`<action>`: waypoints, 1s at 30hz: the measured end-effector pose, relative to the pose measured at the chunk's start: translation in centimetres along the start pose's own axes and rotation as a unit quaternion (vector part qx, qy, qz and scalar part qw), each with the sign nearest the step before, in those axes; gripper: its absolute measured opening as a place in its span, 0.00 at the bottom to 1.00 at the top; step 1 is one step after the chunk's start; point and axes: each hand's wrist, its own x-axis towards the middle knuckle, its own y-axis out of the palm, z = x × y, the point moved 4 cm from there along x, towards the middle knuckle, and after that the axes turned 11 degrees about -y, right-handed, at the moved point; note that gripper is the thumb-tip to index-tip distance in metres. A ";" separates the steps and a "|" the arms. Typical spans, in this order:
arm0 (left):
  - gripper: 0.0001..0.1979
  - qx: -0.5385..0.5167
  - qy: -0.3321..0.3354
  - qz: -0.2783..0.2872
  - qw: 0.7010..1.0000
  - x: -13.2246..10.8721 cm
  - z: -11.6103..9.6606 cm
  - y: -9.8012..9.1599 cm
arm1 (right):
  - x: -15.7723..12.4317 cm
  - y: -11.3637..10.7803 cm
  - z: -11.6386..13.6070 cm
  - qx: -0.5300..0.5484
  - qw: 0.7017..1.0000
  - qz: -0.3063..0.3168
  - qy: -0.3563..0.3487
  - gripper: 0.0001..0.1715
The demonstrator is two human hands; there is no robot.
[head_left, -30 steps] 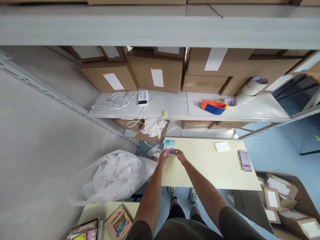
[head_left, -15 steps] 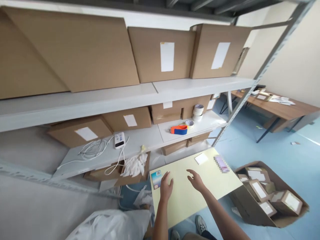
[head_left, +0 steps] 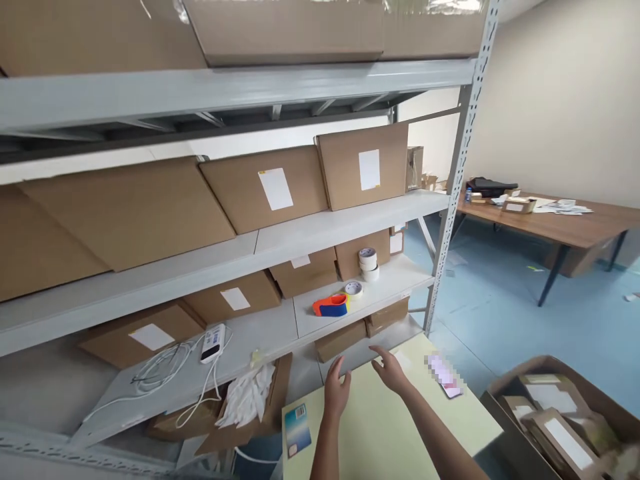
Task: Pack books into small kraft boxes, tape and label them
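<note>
The card point(head_left: 299, 430), a small one with a blue-tinted face and a barcode at its top, lay flat on the pale yellow table point(head_left: 370, 427), close to that table's near-left corner and just short of its edge. Nothing held it. The left hand point(head_left: 337, 390) hung above the tabletop just to the right of the card and beyond it, fingers spread apart and empty. The right hand point(head_left: 393, 370) hovered further right, also open, fingers loosely fanned and clamped on nothing. Whether either palm touched the table could not be told.

With both hands free and the card so near the edge, the work looked best served by keeping the left forearm lifted as it crossed that corner, since a brush from the wrist could well slide the thin card off. A flat card on a smooth top would probably handle best if pressed with a fingertip and drawn to the edge rather than pinched from above.

Beyond the right hand a small blurred item point(head_left: 443, 375) lay on the table's far-right part. Behind the table stood grey metal shelving point(head_left: 350, 223) loaded with labelled brown cartons. On its lower shelf were an orange and blue tape dispenser point(head_left: 331, 305), stacked tape rolls point(head_left: 369, 261), and to the left a white power strip point(head_left: 213, 342) with coiled white cable point(head_left: 160, 365). An open carton of small boxes point(head_left: 555, 417) sat on the blue floor at the right.
</note>
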 end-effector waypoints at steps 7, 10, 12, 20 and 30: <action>0.26 0.003 -0.021 -0.086 0.996 -0.3 -2.8 -1.2 | 12.0 0.6 3.1 -0.016 0.990 0.064 -0.125 0.37; 0.27 -0.001 -0.027 -0.124 0.992 -1.7 -2.8 -2.6 | 17.3 1.7 4.9 -0.070 0.984 0.101 -0.127 0.38; 0.28 0.002 -0.041 -0.143 0.989 -2.7 -2.5 -3.5 | 19.9 2.8 5.5 -0.099 0.982 0.123 -0.105 0.35; 0.26 -0.005 -0.077 -0.172 0.982 -6.4 0.3 -6.5 | 22.0 5.3 6.3 -0.191 0.964 0.173 -0.071 0.17; 0.24 -0.041 -0.037 -0.128 0.990 -8.8 2.8 -9.1 | 11.9 3.8 9.9 -0.298 0.932 0.077 -0.192 0.17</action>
